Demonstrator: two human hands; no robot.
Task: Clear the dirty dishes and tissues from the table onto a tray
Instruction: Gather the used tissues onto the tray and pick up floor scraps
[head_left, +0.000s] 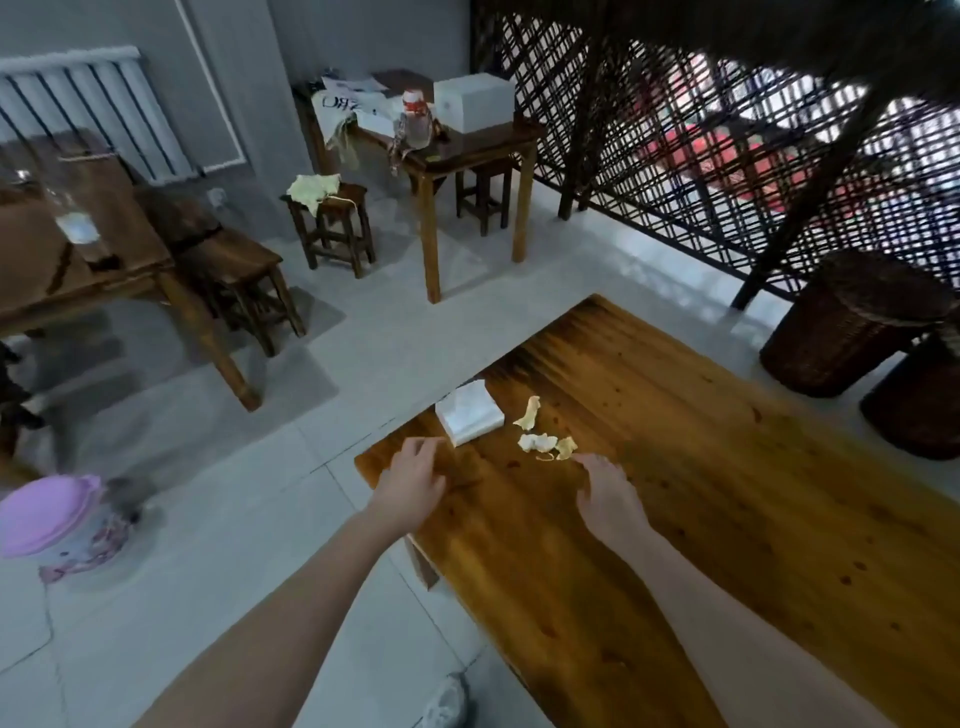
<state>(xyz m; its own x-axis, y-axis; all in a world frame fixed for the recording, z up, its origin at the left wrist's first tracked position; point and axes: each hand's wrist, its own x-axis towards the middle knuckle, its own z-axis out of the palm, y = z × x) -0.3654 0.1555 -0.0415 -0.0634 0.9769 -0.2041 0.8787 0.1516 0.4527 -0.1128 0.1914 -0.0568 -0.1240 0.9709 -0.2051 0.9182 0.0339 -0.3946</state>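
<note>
The long, varnished honey-brown wooden table fills the lower right of the view. Most of its top is bare: no dishes show on it, and no tray is in view anywhere. Past its far right edge stand two dark woven wicker baskets, well apart from the work.

Along the tabletop's left edge, close to the far left corner, lies a white square soft pack of tissues, with one corner reaching the edge itself. The left hand hovers over that same edge just short of the pack, its fingers loosely curled and parted, holding nothing. The right hand hangs low over the tabletop further in, fingers relaxed and pointing forward, also empty. Its leading fingertip is just beside the small crumpled pale-yellow and white scraps. These lie in a loose cluster just right of the pack; whether they are tissue or peel cannot be told.

The step in hand looks like gathering this litter, one hand to the pack and the other to the scraps. The scraps are light and thin, so they likely call for a fine pinch or a sweep together first. The pack sits at the edge and could be nudged off onto the floor. Drawing things inward, toward the broad bare middle of the tabletop, seems the safer way.
</note>
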